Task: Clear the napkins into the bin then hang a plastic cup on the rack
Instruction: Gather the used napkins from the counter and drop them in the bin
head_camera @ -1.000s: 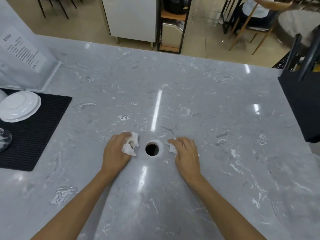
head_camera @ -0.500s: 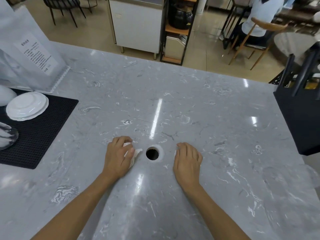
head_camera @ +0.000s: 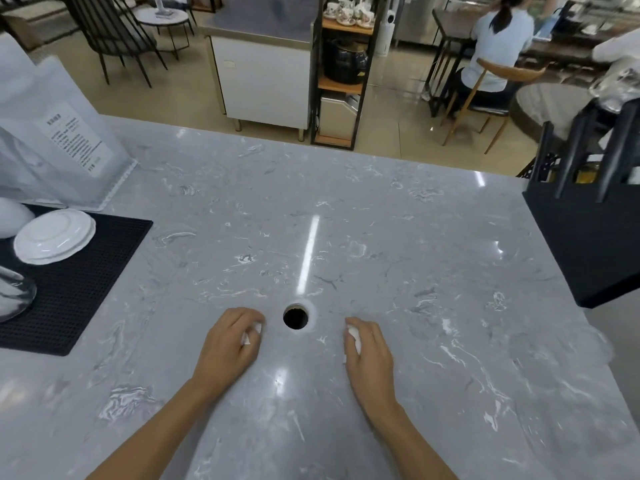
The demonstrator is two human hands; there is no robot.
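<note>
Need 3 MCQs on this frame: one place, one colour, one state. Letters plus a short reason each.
1. Where is the round hole in the counter?
A. between the two hands
B. on the black mat
C. at the far edge

2. What colour is the mat under the plates?
A. white
B. black
C. red

3. What is the state of the hands?
A. both flat and empty
B. only the right holds something
C. each closed on a white napkin

Answers:
1 A: the hole sits between the left hand and the right hand.
2 B: the ribbed mat at the left is black.
3 C: a napkin shows under the left fingers and another napkin under the right.
</note>
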